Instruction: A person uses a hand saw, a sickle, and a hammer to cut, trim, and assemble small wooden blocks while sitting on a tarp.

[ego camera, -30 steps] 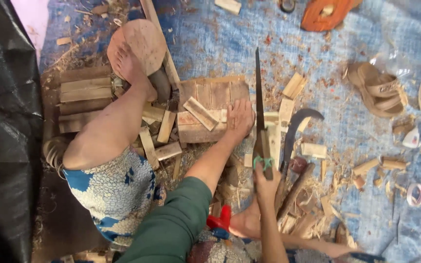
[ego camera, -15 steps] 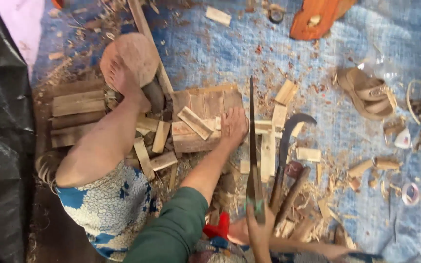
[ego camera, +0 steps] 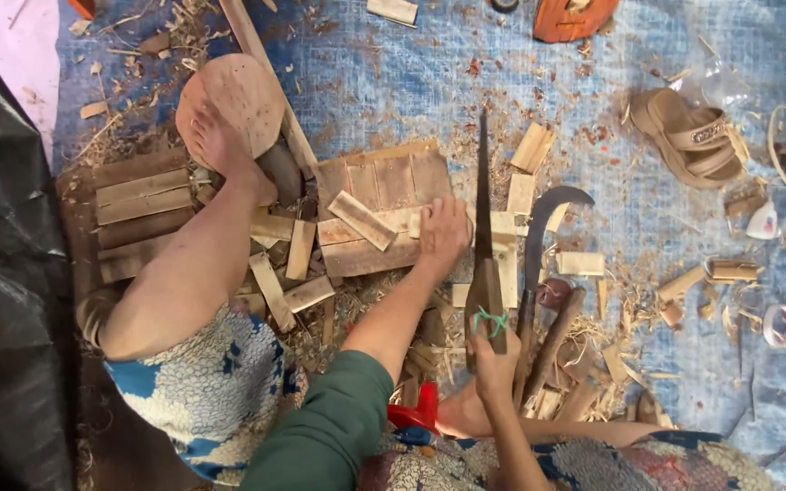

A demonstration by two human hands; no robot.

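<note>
A long blade (ego camera: 483,195) is held near the centre of the frame, its long axis running almost straight up the picture, tip toward the top and wooden handle (ego camera: 486,305) toward the bottom. The right hand (ego camera: 495,366) is wrapped tight around the handle's lower end, fingers pressed closed on it. Just to the left of the blade, the left hand (ego camera: 443,235) is laid flat, fingers together, on a pale wood piece (ego camera: 502,224) that crosses under the blade; no pinch is made, the piece is only pressed down.

The step in hand is judged to be the splitting or trimming of this piece; the next stroke would call for the blade to be set on the wood clear of the left fingers, which lie close to the edge.

Left of the hand, flat boards (ego camera: 384,186) and short slats (ego camera: 361,220) are heaped; further left a foot (ego camera: 216,145) is rested on a round wooden disc (ego camera: 238,91). Right of the blade a sickle (ego camera: 543,223) is laid on the blue tarp (ego camera: 384,82); a sandal (ego camera: 693,136) is seen at upper right.
</note>
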